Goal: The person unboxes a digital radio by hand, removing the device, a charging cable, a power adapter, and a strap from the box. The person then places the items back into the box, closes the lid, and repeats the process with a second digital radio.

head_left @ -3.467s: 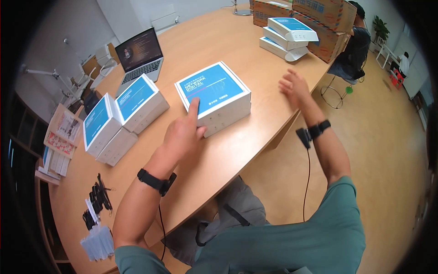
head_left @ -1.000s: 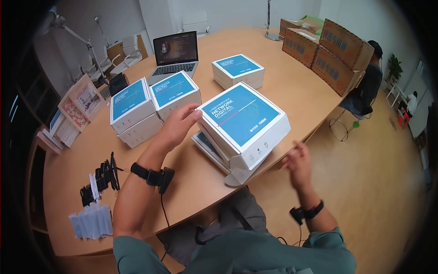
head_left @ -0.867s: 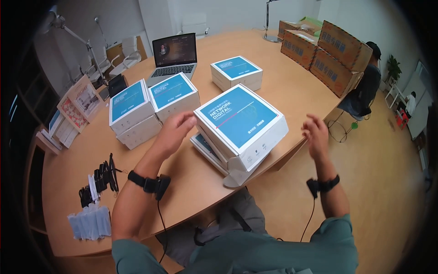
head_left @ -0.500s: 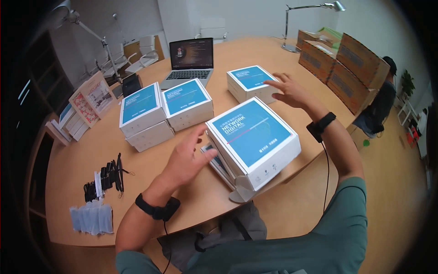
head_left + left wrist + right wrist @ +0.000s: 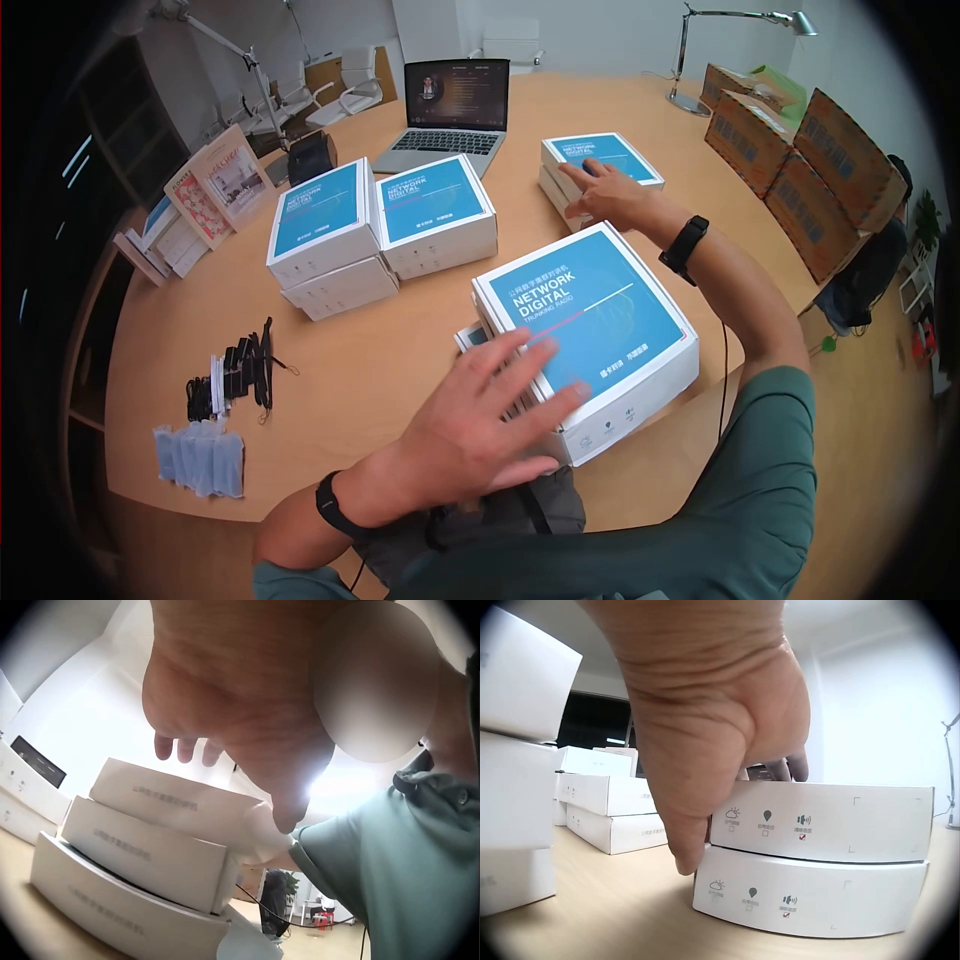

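Near the table edge stands a stack of white boxes with blue lids. My left hand is spread, overlapping the stack's left front corner in the head view. The left wrist view has my left palm above three stacked boxes, the stack leaning unevenly. Farther off, my right hand is at a pair of matching boxes, its fingers over the top. In the right wrist view, my right thumb points down at the left corner of that pair, fingertips partly hidden behind.
More blue-lidded boxes stand stacked on the left, before an open laptop. Brown cartons occupy the right rear, near a desk lamp. Black straps and clear plastic packets lie at the left.
The three-box stack has come from beside the brown cartons to the near edge. My right hand has reached out to the far pair; my left has moved across the near stack's corner.
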`<state>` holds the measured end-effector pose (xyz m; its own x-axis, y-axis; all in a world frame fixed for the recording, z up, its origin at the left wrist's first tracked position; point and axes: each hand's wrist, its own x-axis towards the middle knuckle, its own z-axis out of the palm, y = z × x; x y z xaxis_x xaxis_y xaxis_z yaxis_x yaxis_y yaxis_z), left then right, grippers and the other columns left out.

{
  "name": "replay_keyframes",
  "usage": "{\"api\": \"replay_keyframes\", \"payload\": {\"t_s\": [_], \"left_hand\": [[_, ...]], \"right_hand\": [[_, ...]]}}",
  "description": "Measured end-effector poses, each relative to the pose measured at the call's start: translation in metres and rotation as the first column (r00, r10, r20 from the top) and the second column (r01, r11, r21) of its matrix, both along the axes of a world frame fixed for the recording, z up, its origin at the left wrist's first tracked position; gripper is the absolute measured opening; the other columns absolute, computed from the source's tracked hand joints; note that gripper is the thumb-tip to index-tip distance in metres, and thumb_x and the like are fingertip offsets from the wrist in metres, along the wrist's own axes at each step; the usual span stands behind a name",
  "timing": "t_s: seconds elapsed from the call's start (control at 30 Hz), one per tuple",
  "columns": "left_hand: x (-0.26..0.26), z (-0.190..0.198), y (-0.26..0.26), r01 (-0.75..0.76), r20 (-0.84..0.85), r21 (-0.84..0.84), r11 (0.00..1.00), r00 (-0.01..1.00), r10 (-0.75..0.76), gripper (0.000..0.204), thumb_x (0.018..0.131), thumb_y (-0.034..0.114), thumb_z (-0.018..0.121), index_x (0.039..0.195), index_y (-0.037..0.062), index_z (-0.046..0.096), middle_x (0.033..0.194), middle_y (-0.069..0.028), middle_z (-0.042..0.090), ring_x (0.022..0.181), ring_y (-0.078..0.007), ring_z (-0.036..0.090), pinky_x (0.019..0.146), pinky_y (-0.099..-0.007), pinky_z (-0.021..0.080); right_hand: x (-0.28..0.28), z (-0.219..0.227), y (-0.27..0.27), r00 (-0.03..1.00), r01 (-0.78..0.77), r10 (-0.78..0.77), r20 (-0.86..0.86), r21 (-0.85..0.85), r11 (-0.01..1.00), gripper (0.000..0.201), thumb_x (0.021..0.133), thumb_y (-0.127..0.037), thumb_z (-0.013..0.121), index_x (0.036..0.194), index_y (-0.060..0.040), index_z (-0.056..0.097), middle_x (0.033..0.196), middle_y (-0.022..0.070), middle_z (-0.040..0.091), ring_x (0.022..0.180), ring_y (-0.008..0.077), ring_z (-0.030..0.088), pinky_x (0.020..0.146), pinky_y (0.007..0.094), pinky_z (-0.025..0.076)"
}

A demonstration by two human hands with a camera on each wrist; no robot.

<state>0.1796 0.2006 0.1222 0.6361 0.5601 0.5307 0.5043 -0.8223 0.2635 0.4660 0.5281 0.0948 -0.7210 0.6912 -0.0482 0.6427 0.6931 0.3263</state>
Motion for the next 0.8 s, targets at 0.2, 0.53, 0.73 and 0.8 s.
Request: {"api": "replay_keyframes", "payload": {"t_s": [0.2,0.53,0.73,0.8], "left_hand": [[0.018,-0.017,-0.006,0.046,-0.127,0.084,0.995,0.991,-0.035,0.082,0.072,0.035,0.097,0.147,0.019,0.068,0.155,-0.0204,0.06,0.141,-0.0474,0.056,0.11,-0.0613,0.051],[0.026,-0.029,-0.014,-0.062,0.02,0.194,0.979,0.998,0.06,0.066,0.072,0.012,0.086,0.134,0.0007,0.068,0.142,-0.0227,0.068,0.128,-0.0486,0.067,0.099,-0.058,0.06],[0.005,-0.024,-0.001,-0.109,0.194,0.341,0.934,0.98,0.044,0.034,0.088,-0.008,0.067,0.12,-0.0046,0.073,0.114,-0.0203,0.077,0.101,-0.037,0.078,0.09,-0.0448,0.064],[0.003,-0.012,-0.004,-0.151,0.295,0.197,0.969,0.952,0.088,0.028,0.094,-0.006,0.066,0.121,-0.0038,0.073,0.11,-0.0183,0.076,0.095,-0.0301,0.076,0.085,-0.041,0.061]], "right_hand": [[0.041,-0.005,0.012,0.979,0.204,-0.205,0.02,0.029,0.978,0.042,0.09,-0.037,0.084,0.131,-0.0296,0.084,0.185,0.0148,0.026,0.158,0.0482,0.039,0.122,0.0581,0.043],[0.102,0.007,-0.12,0.478,0.013,-0.461,-0.747,-0.519,0.854,0.039,0.11,-0.023,0.069,0.146,-0.0072,0.069,0.115,0.0097,0.077,0.096,0.0155,0.076,0.082,0.0313,0.06],[0.082,-0.017,-0.258,0.205,-0.303,-0.578,-0.79,-0.613,0.73,0.059,0.112,-0.032,0.068,0.162,-0.0038,0.054,0.127,0.0083,0.075,0.108,0.0118,0.069,0.088,0.0293,0.056],[0.071,-0.025,-0.277,0.039,-0.46,-0.533,-0.845,-0.489,0.741,0.079,0.106,-0.043,0.075,0.168,-0.003,0.045,0.144,0.0131,0.07,0.119,0.0184,0.067,0.101,0.0342,0.054]]}}
